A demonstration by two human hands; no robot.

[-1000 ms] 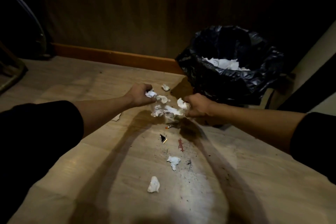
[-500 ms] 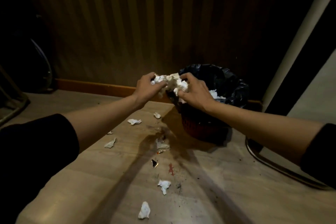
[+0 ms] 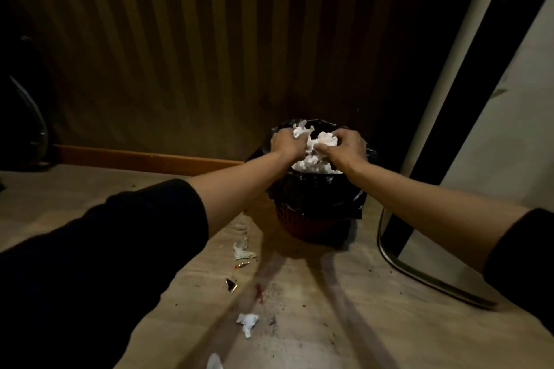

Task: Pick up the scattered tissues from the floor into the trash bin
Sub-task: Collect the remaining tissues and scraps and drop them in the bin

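Observation:
The trash bin [image 3: 314, 204], a red basket lined with a black bag, stands by the striped wall. My left hand [image 3: 286, 144] and my right hand [image 3: 344, 145] are both over its mouth, fingers closed on a bunch of white tissues [image 3: 313, 139]. More white tissues [image 3: 311, 166] fill the bin below them. Loose tissues lie on the wooden floor: one [image 3: 242, 252] near the bin's base, one [image 3: 248, 322] closer to me, one [image 3: 214, 362] at the bottom edge.
Small scraps [image 3: 231, 285] and a red smear [image 3: 259, 293] lie on the floor between the tissues. A curved metal tube [image 3: 419, 274] of some furniture runs along the floor at right. A wooden skirting board [image 3: 144, 157] lines the wall.
Both hands rose from the floor with the tissue bunch and moved right over the bin's mouth. The camera has lifted and moved closer to the bin.

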